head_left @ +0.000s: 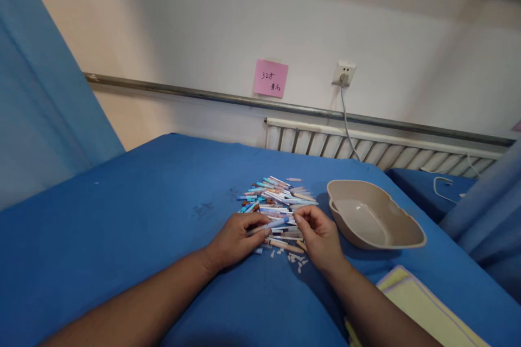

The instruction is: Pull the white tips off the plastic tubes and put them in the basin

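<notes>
A light-blue pen is held between the thumb and fingers of my left hand, its darker blue end pointing right. My right hand is closed in a pinch right beside that end; whatever lies between its fingertips is too small to make out. Under and behind both hands spreads a pile of pen parts, with white, blue, teal, brown and tan pieces mixed together. Several small white bits lie on the blue cloth in front of the pile, between my wrists.
A beige basin stands to the right of the pile. Nearer me on the right lies a folded yellow cloth, partly behind my right forearm. Blue sheeting covers the table. A radiator and a plugged-in cable are at the wall.
</notes>
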The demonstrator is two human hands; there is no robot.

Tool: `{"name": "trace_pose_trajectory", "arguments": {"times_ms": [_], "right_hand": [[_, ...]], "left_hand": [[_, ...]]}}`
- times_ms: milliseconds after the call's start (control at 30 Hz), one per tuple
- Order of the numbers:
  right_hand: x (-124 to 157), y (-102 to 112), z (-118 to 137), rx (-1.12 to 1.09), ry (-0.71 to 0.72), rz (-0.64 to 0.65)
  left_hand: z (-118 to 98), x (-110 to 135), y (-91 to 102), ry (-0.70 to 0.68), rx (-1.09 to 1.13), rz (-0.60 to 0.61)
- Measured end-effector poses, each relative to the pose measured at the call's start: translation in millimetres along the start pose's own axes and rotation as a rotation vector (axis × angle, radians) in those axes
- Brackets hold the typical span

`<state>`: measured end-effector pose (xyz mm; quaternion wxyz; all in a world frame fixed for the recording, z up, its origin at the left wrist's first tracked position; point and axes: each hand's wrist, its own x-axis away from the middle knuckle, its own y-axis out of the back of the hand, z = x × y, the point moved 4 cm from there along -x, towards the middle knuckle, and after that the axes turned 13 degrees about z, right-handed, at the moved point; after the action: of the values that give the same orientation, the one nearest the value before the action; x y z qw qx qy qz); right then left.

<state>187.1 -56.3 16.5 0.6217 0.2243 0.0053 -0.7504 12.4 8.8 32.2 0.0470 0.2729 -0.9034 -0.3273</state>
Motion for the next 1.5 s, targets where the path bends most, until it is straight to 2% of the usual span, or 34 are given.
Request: {"name": "trace_pose_trajectory", "arguments": {"times_ms": [167,333,433,567,667,1000,1267,1500], "right_hand": [[1,1,12,0.122,0.070,0.013],[2,0,18,0.154,0.101,0.044],[1,-3,14,0.040,0.052,0.067],[0,-8,5,-0.253,-0.057,0.096],[-1,-8,4,-0.346,-0.090,0.095],[0,-7,6,-0.240,-0.114,0.106],[2,-8,4,-0.151,-0.092,0.093],[3,-15,7,-0.299,-0.066,0.151]], "left_hand": [[-1,0,0.5,0.002,-0.036,0.010],[-1,1,0.3,-0.008,-0.037,0.001],[0,1,-0.4,-0.009,-0.029,0.007],[1,1,-1.1,-0.003,-0.029,0.020],[1,1,-1.5,-0.004,-0.025,0.020],[-1,2,-3.8,-0.044,0.027,0.068],[-8,3,-1.8,-0.054,-0.011,0.052],[-8,2,-2.4,-0.053,0.089,0.030]]}}
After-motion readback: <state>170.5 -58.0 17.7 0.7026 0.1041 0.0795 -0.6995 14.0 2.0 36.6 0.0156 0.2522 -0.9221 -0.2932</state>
